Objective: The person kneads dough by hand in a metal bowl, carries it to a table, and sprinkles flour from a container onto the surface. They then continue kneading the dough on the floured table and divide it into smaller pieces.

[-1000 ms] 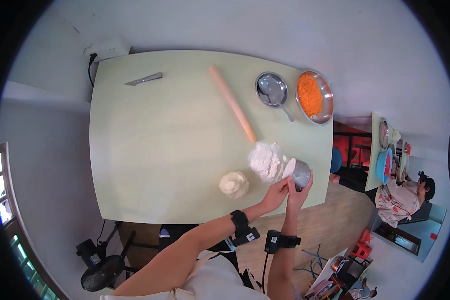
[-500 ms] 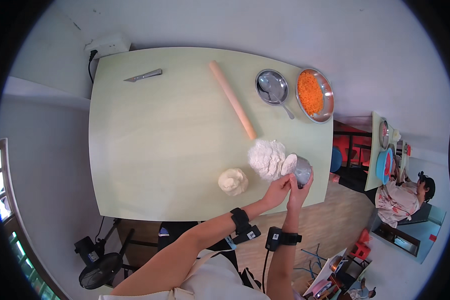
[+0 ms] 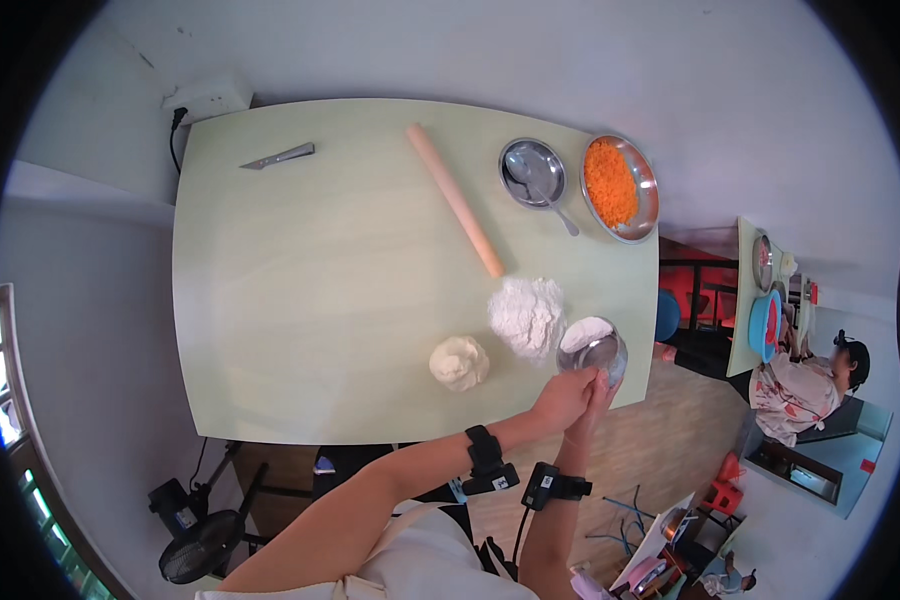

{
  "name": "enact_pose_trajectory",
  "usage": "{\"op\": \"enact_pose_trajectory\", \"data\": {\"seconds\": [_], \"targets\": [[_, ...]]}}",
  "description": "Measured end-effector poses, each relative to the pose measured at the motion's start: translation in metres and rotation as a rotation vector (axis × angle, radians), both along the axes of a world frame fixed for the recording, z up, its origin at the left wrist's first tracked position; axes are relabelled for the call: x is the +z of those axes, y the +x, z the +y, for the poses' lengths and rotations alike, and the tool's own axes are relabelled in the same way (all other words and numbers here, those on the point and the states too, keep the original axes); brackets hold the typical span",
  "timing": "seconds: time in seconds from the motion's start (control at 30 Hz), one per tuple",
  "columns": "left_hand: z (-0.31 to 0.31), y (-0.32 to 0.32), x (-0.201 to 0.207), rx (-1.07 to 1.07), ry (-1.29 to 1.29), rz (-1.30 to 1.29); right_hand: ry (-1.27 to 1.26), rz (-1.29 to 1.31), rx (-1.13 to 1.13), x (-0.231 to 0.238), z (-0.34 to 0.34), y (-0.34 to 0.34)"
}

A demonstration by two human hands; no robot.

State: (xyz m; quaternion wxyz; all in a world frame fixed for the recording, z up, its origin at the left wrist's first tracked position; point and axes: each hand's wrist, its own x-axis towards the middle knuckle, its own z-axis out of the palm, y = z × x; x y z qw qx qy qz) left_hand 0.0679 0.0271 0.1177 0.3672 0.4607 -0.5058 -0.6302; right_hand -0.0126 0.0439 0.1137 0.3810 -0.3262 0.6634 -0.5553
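Observation:
At the table's right side, a small metal bowl (image 3: 615,350) with white flour inside is tilted beside the flour heap (image 3: 526,316). My right hand (image 3: 603,392) is wrapped round its near right side. My left hand (image 3: 564,397) is closed at the bowl's near rim, its fingertips against it and partly hidden. A smooth pale dough ball (image 3: 459,363) sits left of the heap, apart from my hands.
A wooden rolling pin (image 3: 454,198) lies slanted beyond the heap. Behind are a metal bowl (image 3: 505,185) with a spoon (image 3: 567,222), a metal bowl (image 3: 649,205) of shredded orange food, and a knife (image 3: 280,156) at far left. Another person (image 3: 805,395) sits at the right.
The small bowl has tipped back more upright, so its inside with flour shows. My hands have shifted slightly nearer to me with it. The view has moved a little.

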Motion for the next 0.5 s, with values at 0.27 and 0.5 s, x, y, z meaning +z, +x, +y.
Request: {"op": "enact_pose_trajectory", "data": {"seconds": [0.27, 0.5], "targets": [[0.013, 0.003, -0.001, -0.418, -0.385, -0.526, 0.092, -0.675, -0.147, -0.020, 0.035, -0.021], [0.050, -0.012, 0.007, -0.453, -0.884, -0.631, -0.426, -2.048, -0.304, -0.105, 0.115, -0.073]]}}
